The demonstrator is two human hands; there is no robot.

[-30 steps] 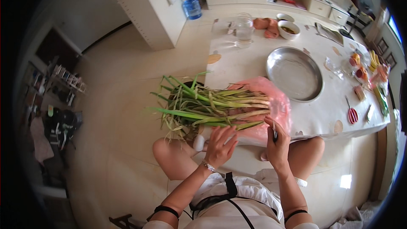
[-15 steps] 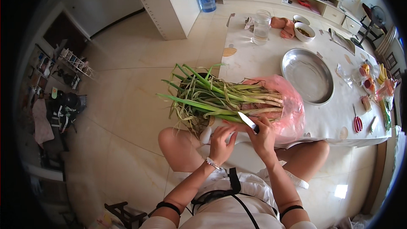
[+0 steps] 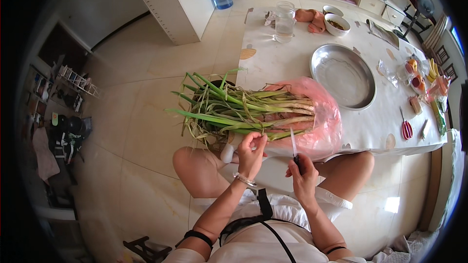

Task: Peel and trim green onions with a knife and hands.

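Nearest, the right hand grips a knife with its blade pointing away, while to its left the left hand has its fingers bent at the near edge of the green onions; whether it pinches anything I cannot tell. The onions lie across a pink plastic bag at the near left of the table, leaves to the left. Red-handled scissors lie to the right, with a round metal pan farther back and a glass jar at the far left.
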